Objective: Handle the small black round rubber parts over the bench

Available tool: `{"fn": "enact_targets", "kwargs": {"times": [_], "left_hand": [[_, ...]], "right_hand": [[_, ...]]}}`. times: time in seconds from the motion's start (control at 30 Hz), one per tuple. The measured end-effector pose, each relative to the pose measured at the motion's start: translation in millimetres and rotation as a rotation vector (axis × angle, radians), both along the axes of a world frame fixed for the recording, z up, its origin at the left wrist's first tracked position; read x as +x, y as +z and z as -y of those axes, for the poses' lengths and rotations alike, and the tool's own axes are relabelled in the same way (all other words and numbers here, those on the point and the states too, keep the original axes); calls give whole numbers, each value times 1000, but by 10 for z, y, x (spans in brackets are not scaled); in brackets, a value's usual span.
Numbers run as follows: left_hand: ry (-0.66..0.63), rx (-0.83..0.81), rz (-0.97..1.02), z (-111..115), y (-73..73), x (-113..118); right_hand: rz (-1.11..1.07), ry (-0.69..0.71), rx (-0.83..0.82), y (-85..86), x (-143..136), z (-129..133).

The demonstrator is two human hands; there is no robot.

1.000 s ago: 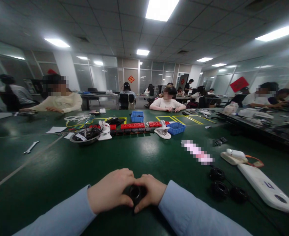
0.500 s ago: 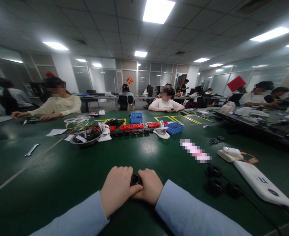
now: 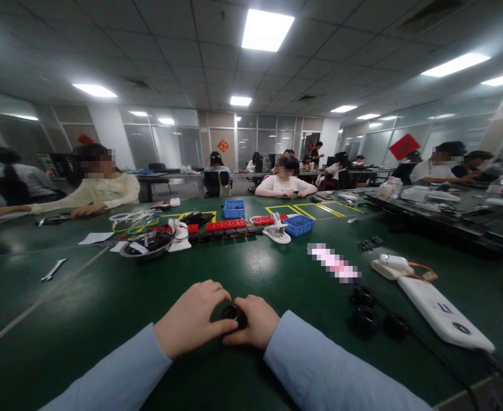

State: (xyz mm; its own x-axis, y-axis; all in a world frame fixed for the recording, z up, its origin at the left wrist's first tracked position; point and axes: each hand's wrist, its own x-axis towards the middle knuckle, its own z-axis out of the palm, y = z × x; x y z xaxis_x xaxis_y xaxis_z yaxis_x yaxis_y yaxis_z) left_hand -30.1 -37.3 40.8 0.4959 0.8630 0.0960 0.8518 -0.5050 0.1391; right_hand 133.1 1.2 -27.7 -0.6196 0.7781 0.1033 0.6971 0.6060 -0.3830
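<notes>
A small black ring-shaped part (image 3: 230, 312) is between my two hands, low in the middle of the view over the green table (image 3: 255, 274). My left hand (image 3: 195, 319) curves round its left side, thumb and fingers bent toward it. On its right side, my right hand (image 3: 253, 322) has its fingers closed against the part. The undersides of the fingers are hidden. Several black round parts (image 3: 365, 319) with a cable lie to the right, beside a white power bank (image 3: 446, 313).
A wrench (image 3: 54, 270) lies at left. Across the table stand a round tray of cables (image 3: 146, 251), red blocks (image 3: 225, 225), a white clamp (image 3: 277, 230) and blue bins (image 3: 299, 225) (image 3: 234, 209). People sit beyond the table.
My left hand has loosened, its fingers lifting apart from the thumb and showing more of the black part. The view has shifted slightly. A person at left has stretched an arm outward.
</notes>
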Motion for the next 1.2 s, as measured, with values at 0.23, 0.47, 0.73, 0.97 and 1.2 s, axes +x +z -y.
{"fn": "enact_targets", "kwargs": {"times": [0.23, 0.47, 0.73, 0.97, 1.2], "left_hand": [[-269, -270, 60, -42, 98, -107], [-278, -346, 31, -60, 134, -94], [-288, -333, 37, -47, 99, -108], [-223, -285, 60, -71, 13, -84], [10, -214, -25, -36, -7, 18]], "right_hand": [[-93, 269, -112, -64, 45, -82], [-113, 338, -177, -90, 77, -125], [-132, 415, -294, -140, 108, -231], [-183, 266, -425, -189, 85, -207], [-179, 90, -360, -243, 56, -175]]}}
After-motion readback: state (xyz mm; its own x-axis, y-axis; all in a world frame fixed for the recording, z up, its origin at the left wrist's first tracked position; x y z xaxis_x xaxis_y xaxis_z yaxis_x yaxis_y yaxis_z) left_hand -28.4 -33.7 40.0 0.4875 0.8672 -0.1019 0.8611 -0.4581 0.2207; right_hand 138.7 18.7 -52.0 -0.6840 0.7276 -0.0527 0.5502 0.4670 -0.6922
